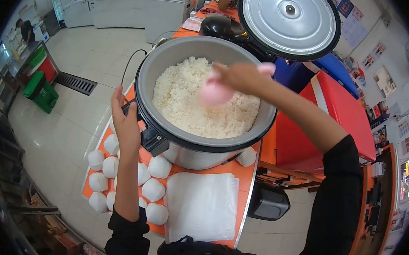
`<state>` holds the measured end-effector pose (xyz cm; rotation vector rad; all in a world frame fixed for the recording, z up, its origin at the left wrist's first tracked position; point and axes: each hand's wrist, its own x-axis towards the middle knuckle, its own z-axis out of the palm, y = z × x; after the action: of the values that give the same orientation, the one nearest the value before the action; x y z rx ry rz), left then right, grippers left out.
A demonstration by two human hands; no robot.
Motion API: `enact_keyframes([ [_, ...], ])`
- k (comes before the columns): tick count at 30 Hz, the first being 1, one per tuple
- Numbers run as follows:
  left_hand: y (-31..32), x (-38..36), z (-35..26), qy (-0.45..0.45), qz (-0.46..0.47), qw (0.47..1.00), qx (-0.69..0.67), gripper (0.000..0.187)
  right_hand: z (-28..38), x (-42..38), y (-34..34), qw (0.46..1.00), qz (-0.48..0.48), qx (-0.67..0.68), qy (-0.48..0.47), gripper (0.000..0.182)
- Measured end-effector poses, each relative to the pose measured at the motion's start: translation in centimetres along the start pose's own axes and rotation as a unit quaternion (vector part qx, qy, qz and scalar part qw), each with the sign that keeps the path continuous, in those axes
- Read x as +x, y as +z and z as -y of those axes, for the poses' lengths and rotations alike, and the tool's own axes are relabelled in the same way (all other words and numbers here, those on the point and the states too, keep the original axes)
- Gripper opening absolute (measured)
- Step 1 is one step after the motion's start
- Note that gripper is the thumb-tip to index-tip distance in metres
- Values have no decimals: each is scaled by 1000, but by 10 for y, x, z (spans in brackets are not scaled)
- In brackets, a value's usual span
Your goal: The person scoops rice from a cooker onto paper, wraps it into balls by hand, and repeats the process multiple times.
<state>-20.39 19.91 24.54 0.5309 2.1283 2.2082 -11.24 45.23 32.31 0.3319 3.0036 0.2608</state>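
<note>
A large rice cooker (pixel 198 143) with its lid (pixel 290 20) raised holds a mass of white cooked rice (pixel 181 85). My right hand (pixel 239 78) is over the rice, closed around a pink rice scoop (pixel 216 93); both are smeared by motion. At the cooker's left side, my left hand (pixel 125 115) has its thumb and fingers around the black side handle, partly hidden by the hand. Several white rounded bundles (pixel 159 167) sit on the orange table below, some behind my left forearm. A stack of clear plastic sheets or bags (pixel 201 205) lies in front of the cooker.
A red cooler box (pixel 328 122) stands to the right, with a black bin (pixel 269 203) below. White chest freezers (pixel 172 11) line the back. A green bin (pixel 41 92) and another person (pixel 26 30) are far left.
</note>
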Motion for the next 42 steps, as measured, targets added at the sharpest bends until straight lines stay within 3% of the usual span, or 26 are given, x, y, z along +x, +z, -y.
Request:
enact_keyframes([
  [1, 3, -4, -8, 13, -16, 999, -36, 52, -17, 12, -6, 995, -79, -47, -38, 30],
  [3, 2, -2, 3, 13, -31, 998, -50, 50, -46, 44, 6, 971, -180, -161, -6, 18],
  [4, 2, -1, 7, 18, -47, 997, -60, 47, -50, 58, 19, 970, -181, -163, -6, 18],
  [6, 2, 1, 12, 16, -54, 995, -78, 46, -54, 82, 40, 947, -108, -300, 43, 13],
  [7, 2, 1, 14, 9, -58, 994, -93, 44, -58, 91, 45, 945, -109, -304, 45, 13],
  [10, 3, 0, 11, 17, -71, 994, -83, 38, -58, 93, 42, 947, 35, -316, -44, 17],
  [11, 2, -1, 9, 25, -79, 994, -68, 35, -56, 84, 39, 947, 36, -317, -44, 17],
  [13, 3, -1, 6, 20, -86, 993, -72, 33, -60, 70, 38, 974, 46, -215, -54, 19],
  [14, 3, -2, 5, 14, -93, 993, -72, 31, -51, 56, 27, 978, 109, -174, -32, 22],
  [21, 3, 4, 18, 34, -87, 990, -109, 27, -15, 1, 23, 968, 213, -116, -59, 37],
  [23, 3, 2, 14, 38, -92, 991, -93, 27, -3, -13, 17, 957, 269, -26, -104, 44],
  [27, 3, 1, 17, 37, -93, 991, -89, 26, 11, -26, 4, 964, 230, 37, -130, 48],
  [28, 2, 3, 16, 32, -88, 992, -82, 26, 4, -11, 8, 947, 309, 68, -49, 43],
  [29, 2, 4, 15, 42, -95, 991, -83, 26, -9, 4, 7, 950, 300, 62, -53, 43],
  [31, 2, 2, 13, 23, -87, 993, -78, 25, -12, 21, -8, 828, 530, 183, 7, 38],
  [33, 2, 3, 16, 15, -92, 993, -75, 25, -13, 26, -16, 822, 503, 266, 28, 33],
  [35, 1, 1, 15, 19, -77, 994, -74, 25, -1, 34, -22, 922, 268, 276, 49, 30],
  [36, 1, -1, 12, 16, -77, 994, -69, 25, 13, 28, -32, 948, 195, 242, 66, 33],
  [42, 2, -1, 11, 28, -84, 992, -87, 23, 2, 37, 5, 978, 46, 201, 40, 32],
])
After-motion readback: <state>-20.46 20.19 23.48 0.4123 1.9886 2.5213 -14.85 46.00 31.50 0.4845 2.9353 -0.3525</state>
